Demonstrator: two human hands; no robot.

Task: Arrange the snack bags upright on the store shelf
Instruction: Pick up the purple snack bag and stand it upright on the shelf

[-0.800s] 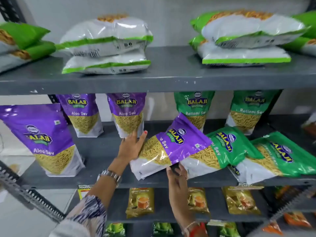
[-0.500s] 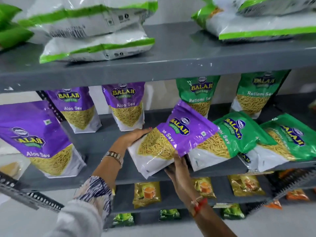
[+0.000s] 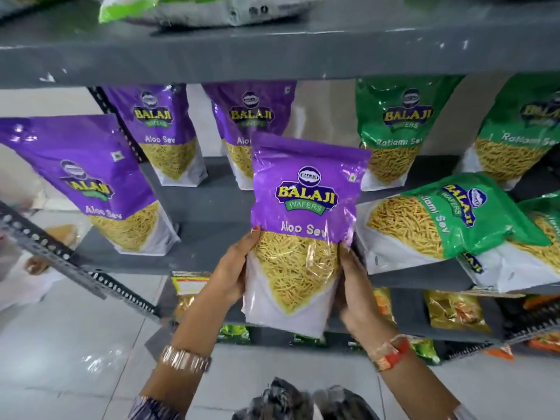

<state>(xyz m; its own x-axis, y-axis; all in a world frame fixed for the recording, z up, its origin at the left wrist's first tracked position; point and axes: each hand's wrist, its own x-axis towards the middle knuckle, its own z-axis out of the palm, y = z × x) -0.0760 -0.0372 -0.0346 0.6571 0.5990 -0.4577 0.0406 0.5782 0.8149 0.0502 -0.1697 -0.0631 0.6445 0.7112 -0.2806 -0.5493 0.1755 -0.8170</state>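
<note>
Purple Aloo Sev bag (image 3: pixel 303 225) held upright, left hand (image 3: pixel 233 268) and right hand (image 3: pixel 353 286) grip clasping its sides.

1. The held purple bag (image 3: pixel 303 225) hides the lower part of the rear purple bag (image 3: pixel 242 116) and covers both hands' fingers behind it.
2. The rightmost green bag (image 3: pixel 527 131) is cut off by the frame edge.
3. The bags on the lowest shelf (image 3: pixel 454 310) are blurred and unreadable.

purple bag (image 3: pixel 303 207) "BALAJI WAFERS Aloo Sev", green bag (image 3: pixel 448 219) "Ratlami Sev"
</note>
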